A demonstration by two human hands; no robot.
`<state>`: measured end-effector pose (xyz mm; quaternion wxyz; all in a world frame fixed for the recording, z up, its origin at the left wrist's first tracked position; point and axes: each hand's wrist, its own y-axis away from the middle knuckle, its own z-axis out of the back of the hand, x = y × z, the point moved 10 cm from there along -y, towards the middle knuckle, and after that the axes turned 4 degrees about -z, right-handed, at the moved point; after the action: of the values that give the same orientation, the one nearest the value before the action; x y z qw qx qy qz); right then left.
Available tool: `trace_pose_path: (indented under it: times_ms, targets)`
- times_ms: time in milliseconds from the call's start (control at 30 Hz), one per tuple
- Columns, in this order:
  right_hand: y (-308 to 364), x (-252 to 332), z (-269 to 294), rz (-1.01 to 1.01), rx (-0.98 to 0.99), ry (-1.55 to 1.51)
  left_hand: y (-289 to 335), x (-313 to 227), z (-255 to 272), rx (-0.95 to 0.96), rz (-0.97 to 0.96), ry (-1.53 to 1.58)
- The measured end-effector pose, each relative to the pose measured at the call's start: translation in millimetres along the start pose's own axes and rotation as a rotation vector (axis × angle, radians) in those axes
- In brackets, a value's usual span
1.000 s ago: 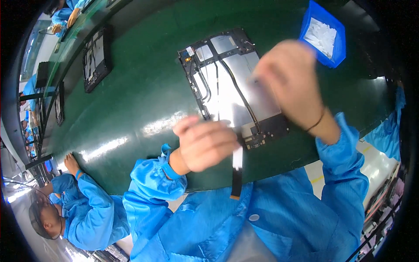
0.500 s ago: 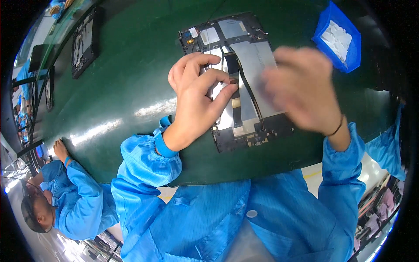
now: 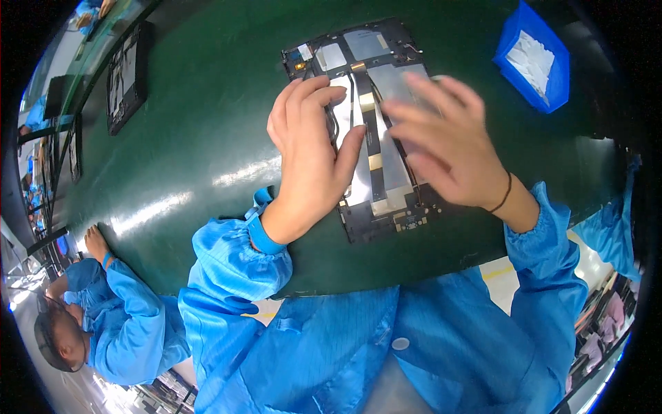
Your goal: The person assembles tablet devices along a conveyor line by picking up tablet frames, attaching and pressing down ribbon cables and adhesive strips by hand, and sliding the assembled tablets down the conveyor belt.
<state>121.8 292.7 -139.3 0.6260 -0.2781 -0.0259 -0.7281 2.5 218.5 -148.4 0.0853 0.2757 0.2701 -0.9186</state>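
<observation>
An opened flat device [image 3: 365,46], looking like a tablet with its inner side up, lies on the green table. Down its middle runs a dark flat ribbon cable [image 3: 373,141] with gold-coloured patches, a thin black cable beside it. My left hand [image 3: 308,141] rests along the device's left part, fingers apart, thumb beside the ribbon cable, nothing held. Over the right part is my right hand [image 3: 452,141], fingers spread and slightly blurred, with nothing visible in it. It covers much of the silvery panel there.
A blue bin [image 3: 534,58] with white pieces inside stands at the far right. Another opened device [image 3: 127,79] lies at the far left. The green table [image 3: 207,138] curves along its near edge. A co-worker in blue [image 3: 131,324] sits at the left.
My left fingers have parted from the ribbon cable, whose upper part now lies flatter. My right hand has shifted slightly left and lower, its fingers spreading.
</observation>
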Motion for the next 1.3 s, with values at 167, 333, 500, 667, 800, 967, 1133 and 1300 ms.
trace_pose_path:
  times_ms: [167,333,500,667,800,967,1133,1300]
  targets:
    - [20.2,-12.1,-4.9,-0.278,0.063,-0.063,2.8,-7.3,12.7,-0.060,-0.086,-0.040]
    - [25.4,-1.9,-5.0,-0.295,0.042,-0.123,5.8,-30.3,17.1,-0.032,-0.157,-0.020]
    - [29.7,-1.1,0.9,-0.304,-0.010,-0.254,3.2,-44.2,10.0,0.044,-0.120,0.063]
    - [29.0,7.5,8.6,-0.226,-0.052,-0.268,7.7,-58.6,16.4,-0.050,-0.259,0.118]
    - [28.1,11.9,11.9,-0.186,-0.093,-0.293,5.6,-34.5,17.5,-0.023,0.055,0.282]
    - [30.1,15.6,15.9,-0.155,-0.123,-0.260,7.4,-49.1,4.7,0.084,-0.069,0.296]
    - [29.8,13.8,12.4,-0.108,-0.091,-0.256,13.6,-72.0,13.4,0.093,-0.295,0.137]
    - [28.3,5.7,10.4,-0.147,0.008,-0.505,39.8,-106.2,18.3,-0.037,-0.721,-0.267]
